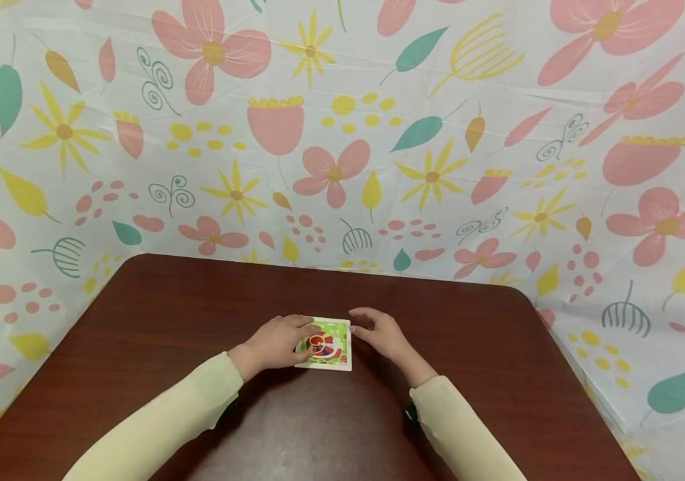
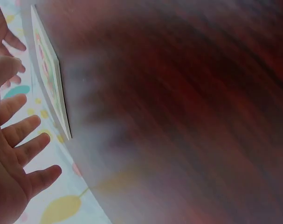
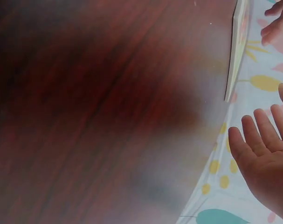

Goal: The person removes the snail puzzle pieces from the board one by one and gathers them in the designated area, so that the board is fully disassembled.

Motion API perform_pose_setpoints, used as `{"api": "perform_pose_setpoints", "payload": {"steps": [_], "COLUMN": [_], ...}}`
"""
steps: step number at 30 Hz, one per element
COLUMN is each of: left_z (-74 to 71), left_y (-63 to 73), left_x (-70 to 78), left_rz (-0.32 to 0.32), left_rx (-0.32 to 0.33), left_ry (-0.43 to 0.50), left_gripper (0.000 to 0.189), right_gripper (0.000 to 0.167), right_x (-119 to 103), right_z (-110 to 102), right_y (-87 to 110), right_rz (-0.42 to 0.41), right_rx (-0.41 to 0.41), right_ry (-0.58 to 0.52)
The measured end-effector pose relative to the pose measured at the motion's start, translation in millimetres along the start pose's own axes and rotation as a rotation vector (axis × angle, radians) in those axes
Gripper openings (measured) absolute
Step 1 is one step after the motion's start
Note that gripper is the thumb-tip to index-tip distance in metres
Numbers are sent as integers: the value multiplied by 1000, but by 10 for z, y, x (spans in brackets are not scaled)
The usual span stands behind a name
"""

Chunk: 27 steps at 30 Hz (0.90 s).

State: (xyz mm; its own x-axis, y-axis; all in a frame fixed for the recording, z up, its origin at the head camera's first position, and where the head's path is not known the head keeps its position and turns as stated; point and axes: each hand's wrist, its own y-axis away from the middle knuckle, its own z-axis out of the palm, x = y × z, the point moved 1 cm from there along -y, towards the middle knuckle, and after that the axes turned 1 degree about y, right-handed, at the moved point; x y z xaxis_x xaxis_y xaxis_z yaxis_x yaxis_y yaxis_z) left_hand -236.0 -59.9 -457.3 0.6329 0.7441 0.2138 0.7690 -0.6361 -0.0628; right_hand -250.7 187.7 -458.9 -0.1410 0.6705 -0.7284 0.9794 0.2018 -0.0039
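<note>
A square picture board (image 1: 337,344) with a pale rim lies flat on the table. Its print is green, with a red and blue figure partly hidden behind fingers. My left hand (image 1: 278,343) hovers over the board's left side, fingers spread. In the left wrist view those fingers (image 2: 33,148) are apart from the board (image 2: 50,74) and hold nothing. Just off the board's right edge is my right hand (image 1: 385,335), its fingers loosely bent and nothing in them. The right wrist view shows that palm (image 3: 267,163) with fingers extended, away from the board's edge (image 3: 234,56).
The dark red-brown wooden table (image 1: 198,294) has rounded far corners and a glossy patch near its front. Behind it hangs a white cloth (image 1: 354,254) printed with flowers and leaves, reaching down along the table's far and right edges.
</note>
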Motion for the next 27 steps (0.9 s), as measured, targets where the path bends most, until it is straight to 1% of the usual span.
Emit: {"api": "perform_pose_setpoints", "payload": {"steps": [7, 14, 20, 24, 27], "left_z": [40, 76, 109, 116, 112], "left_y": [-75, -114, -127, -131, -138], "left_x": [76, 129, 149, 148, 141], "left_rz": [10, 38, 45, 46, 46], "left_rx": [-55, -60, -65, -79, -89], "left_ry": [-13, -42, -67, -62, -51], "left_gripper": [48, 47, 48, 50, 51], "right_gripper": [32, 29, 26, 26, 26], "right_x": [-39, -51, -31, -23, -11], "right_z": [38, 65, 103, 123, 135], "right_y": [-52, -106, -146, -171, -198], "right_rz": [-4, 4, -5, 12, 11], "right_rx": [-29, -51, -71, -85, -84], "right_ry": [45, 62, 61, 57, 77]}}
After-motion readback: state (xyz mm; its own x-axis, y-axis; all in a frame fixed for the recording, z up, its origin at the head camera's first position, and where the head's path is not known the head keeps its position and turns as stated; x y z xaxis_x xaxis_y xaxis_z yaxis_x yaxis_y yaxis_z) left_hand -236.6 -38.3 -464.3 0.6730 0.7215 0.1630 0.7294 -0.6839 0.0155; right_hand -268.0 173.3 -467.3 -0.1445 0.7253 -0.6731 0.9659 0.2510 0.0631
